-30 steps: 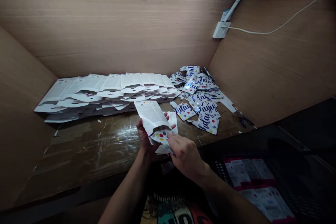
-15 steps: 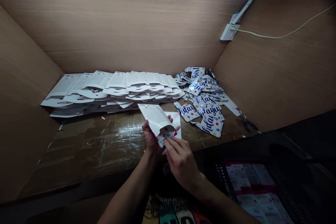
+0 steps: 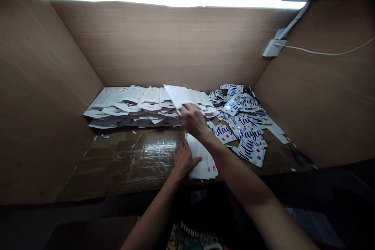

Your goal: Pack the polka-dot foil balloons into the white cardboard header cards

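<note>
My right hand [image 3: 192, 120] reaches forward over the long overlapping row of white printed cards [image 3: 131, 101] and pinches a white card [image 3: 178, 97] against that row's near-right end. My left hand [image 3: 184, 160] lies low on the table, its fingers against a small stack of white cards [image 3: 202, 160] with red marks at one edge. Part of that stack is hidden under my hand. To the right of my arm lies a loose heap of white pieces [image 3: 244, 129] printed with blue script and coloured dots.
The brown work table [image 3: 131, 156] has a scuffed, taped top and stands between wooden walls. Dark-handled scissors [image 3: 299, 155] lie near its right edge. A wall socket [image 3: 272, 48] with a white cable is at upper right, and a strip light shines along the top.
My right hand has moved forward to the far row with a white card. My left hand has dropped to the stack on the table. The dotted piece held earlier no longer shows.
</note>
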Tool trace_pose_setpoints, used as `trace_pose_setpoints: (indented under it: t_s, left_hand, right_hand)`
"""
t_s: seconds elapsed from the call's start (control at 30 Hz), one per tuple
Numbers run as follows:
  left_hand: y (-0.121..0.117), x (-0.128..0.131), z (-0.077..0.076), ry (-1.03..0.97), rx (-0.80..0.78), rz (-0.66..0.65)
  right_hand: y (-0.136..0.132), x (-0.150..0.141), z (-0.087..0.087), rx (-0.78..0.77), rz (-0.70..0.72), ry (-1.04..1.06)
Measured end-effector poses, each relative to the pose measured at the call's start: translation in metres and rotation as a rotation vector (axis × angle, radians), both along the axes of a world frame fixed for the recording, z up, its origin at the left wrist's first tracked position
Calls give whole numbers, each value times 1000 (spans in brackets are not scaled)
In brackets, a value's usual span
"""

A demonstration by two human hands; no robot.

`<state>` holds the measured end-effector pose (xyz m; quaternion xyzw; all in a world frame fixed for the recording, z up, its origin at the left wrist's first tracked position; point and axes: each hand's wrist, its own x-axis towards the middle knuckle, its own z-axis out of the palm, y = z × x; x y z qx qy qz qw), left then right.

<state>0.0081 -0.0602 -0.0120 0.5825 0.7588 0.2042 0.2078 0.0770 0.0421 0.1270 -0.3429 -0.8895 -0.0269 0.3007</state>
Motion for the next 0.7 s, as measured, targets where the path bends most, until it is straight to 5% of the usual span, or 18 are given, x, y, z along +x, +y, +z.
trace_pose_setpoints:
  t_s: [0.1, 0.17, 0.27, 0.47, 0.6, 0.7]
  left_hand:
    - [-1, -5, -6, -130, 69, 27]
    - [-2, -13, -6, -219, 148, 73]
    - [-4, -31, -6, -322, 244, 135]
    - [-3, -49, -8, -683, 458, 314]
    - [5, -32, -1, -1015, 496, 407]
    - [4, -14, 10, -1235, 453, 403]
  right_hand:
    - [11, -39, 26, -12, 191, -71]
    - [-6, -34, 20, -21, 285, -4]
    - [-43, 18, -22, -87, 245, 212]
    - [-93, 132, -122, -341, -275, 456]
    - [-116, 138, -135, -660, -355, 686]
    - [-123, 124, -126, -1101, -173, 1030]
